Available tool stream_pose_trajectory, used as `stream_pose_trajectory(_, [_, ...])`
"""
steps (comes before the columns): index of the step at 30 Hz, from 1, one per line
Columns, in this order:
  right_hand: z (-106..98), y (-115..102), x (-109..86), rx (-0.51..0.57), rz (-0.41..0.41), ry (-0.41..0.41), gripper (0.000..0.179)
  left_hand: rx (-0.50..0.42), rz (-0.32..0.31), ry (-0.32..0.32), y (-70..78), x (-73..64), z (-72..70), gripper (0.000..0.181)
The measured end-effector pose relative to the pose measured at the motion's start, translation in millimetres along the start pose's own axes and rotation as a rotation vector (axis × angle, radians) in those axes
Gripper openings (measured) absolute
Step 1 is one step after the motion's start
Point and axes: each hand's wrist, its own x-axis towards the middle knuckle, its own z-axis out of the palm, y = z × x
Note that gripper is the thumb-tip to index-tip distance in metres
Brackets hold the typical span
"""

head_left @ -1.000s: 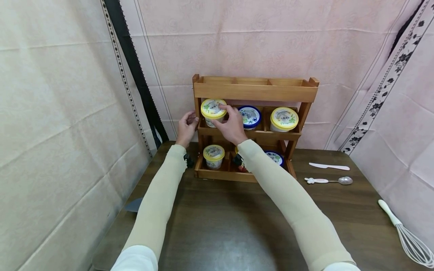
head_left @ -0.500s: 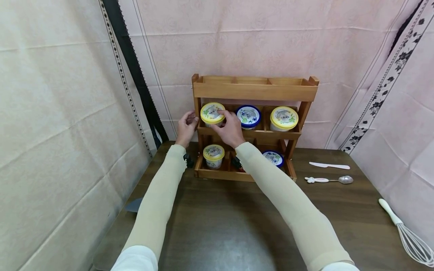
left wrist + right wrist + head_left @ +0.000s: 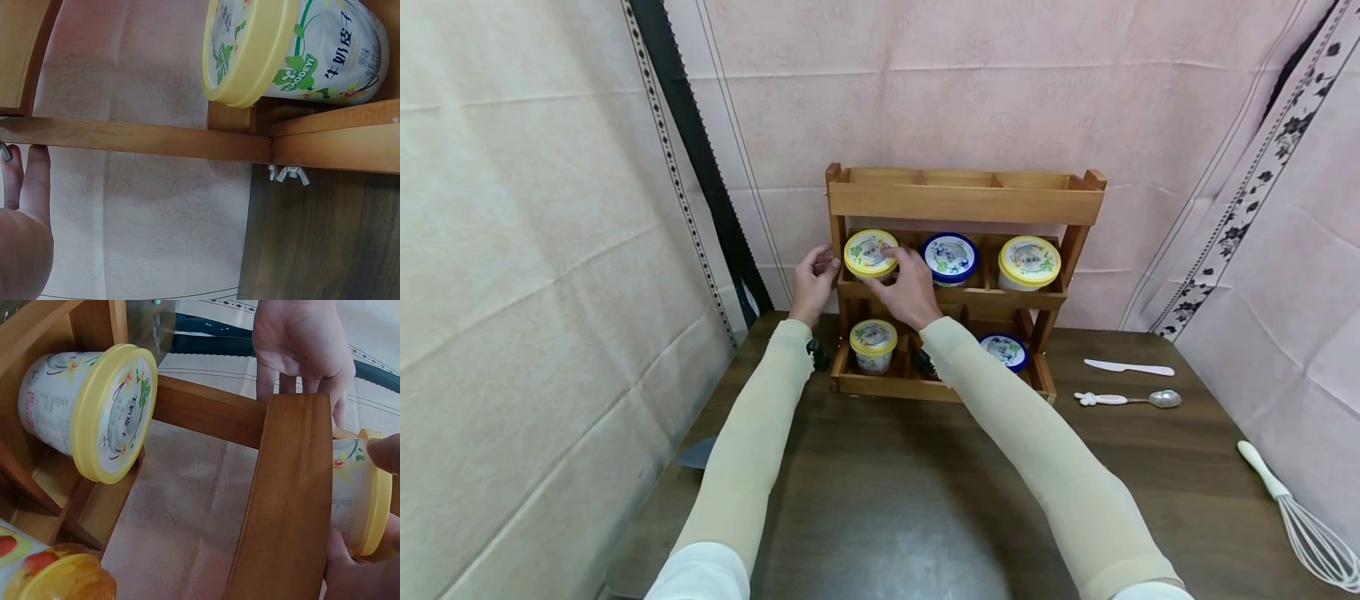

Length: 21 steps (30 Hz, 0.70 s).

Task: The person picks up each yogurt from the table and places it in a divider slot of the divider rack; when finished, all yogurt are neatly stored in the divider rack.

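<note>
A wooden three-tier rack (image 3: 964,202) stands at the back of the table. In the left compartment of its middle tier is a white tub with a yellow lid (image 3: 869,253), its lid facing up and forward. My right hand (image 3: 912,287) pinches this tub from the right, thumb low and fingers at the lid. In the right wrist view the rack's front board hides part of the gripped tub (image 3: 351,494). My left hand (image 3: 811,287) is at the rack's left side, straight fingertips touching the wooden upright (image 3: 137,134) in the left wrist view.
A blue-lidded tub (image 3: 950,257) and a yellow-lidded tub (image 3: 1029,262) share the middle tier. The bottom tier holds another yellow-lidded tub (image 3: 873,346) and a blue-lidded one (image 3: 1004,352). A knife (image 3: 1127,367), a spoon (image 3: 1161,399) and a whisk (image 3: 1303,525) lie right.
My right hand has lowered the yellow-lidded tub into the left compartment of the middle tier, and the tub now sits level with its neighbours. My left hand has stayed at the upright.
</note>
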Motion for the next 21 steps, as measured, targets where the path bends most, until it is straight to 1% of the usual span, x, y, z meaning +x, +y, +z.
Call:
stream_pose_trajectory(8, [-6.0,-4.1,-6.1,0.026,-0.01,0.017,0.059,0.001,0.016,0.006,-0.3,0.1,0.6,0.037])
stream_pose_trajectory(13, [-13.7,-5.0,-11.5,0.048,-0.035,0.024,0.057,0.0,0.016,0.009,0.1,0.4,2.0,0.037])
stream_pose_trajectory(18, [-27.0,-5.0,-25.7,0.093,-0.083,0.037,0.058,0.004,0.001,0.0,1.8,0.1,1.1,0.037])
stream_pose_trajectory(21, [-37.9,-4.7,-37.1,0.124,-0.124,0.033,0.056,-0.007,-0.007,-0.018,4.7,-0.3,-1.4,0.038])
